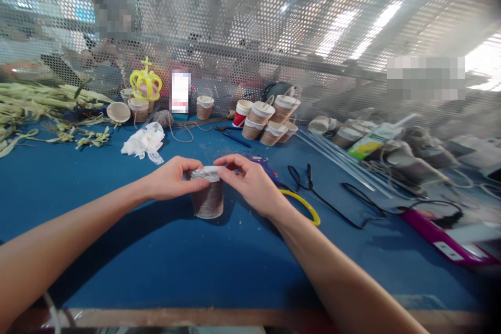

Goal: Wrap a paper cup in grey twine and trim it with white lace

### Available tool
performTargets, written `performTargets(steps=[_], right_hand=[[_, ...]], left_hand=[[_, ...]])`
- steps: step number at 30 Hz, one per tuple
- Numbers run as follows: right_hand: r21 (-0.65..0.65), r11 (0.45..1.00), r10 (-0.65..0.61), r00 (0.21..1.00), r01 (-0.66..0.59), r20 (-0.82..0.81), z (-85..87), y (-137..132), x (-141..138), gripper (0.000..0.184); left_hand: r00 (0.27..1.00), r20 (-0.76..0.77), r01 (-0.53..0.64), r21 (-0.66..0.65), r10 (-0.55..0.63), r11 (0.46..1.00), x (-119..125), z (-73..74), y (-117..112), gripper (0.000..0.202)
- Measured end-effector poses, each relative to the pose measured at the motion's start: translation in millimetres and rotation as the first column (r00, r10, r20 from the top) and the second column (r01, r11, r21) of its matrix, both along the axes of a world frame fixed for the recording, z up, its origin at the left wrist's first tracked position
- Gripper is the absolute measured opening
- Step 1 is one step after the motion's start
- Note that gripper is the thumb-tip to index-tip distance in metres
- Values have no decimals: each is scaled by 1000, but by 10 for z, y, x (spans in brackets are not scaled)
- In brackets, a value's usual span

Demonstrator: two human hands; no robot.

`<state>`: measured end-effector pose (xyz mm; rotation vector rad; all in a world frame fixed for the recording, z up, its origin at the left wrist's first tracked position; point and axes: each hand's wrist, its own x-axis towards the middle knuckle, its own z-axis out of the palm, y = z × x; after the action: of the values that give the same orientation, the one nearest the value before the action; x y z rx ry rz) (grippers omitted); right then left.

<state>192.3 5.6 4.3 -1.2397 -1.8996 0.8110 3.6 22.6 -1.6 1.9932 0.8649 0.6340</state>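
Observation:
A small cup wrapped in brown twine (207,199) stands upright on the blue table (156,261), with a band of white lace round its rim. My left hand (172,180) pinches the rim from the left, thumb and fingers closed on the lace. From the right, my right hand (250,180) presses the lace band against the rim with closed fingertips. A blue glue gun (266,166) lies just behind my right hand, its yellow part (305,204) curving out beside my wrist.
Several finished twine cups (270,120) are stacked at the back centre, a bundle of white lace (144,142) lies to the left, and green leaf strips (39,107) fill the far left. Black cables (332,201), clear sticks (336,159) and a magenta box (446,240) lie to the right. A perforated screen stands behind.

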Motion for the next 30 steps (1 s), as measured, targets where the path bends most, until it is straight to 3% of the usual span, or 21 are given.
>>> performTargets(steps=[8, 16, 20, 25, 30], right_hand=[[42, 998, -45, 999, 46, -4, -1, 7, 3, 19], [110, 994, -9, 999, 5, 31, 28, -7, -14, 14], [179, 980, 75, 995, -85, 63, 19, -38, -32, 10], [136, 981, 130, 988, -142, 89, 44, -50, -7, 13], [63, 984, 160, 983, -166, 85, 98, -49, 8, 15]], left_hand=[[1000, 16, -3, -32, 3, 999, -2, -17, 16, 21], [1000, 1, 9, -15, -9, 1000, -11, -20, 8, 23], [1000, -1, 16, 1, -16, 1000, 3, -13, -12, 24], [998, 63, -28, 56, 24, 998, -15, -14, 22, 25], [997, 75, 23, 89, -30, 996, -50, -35, 76, 18]])
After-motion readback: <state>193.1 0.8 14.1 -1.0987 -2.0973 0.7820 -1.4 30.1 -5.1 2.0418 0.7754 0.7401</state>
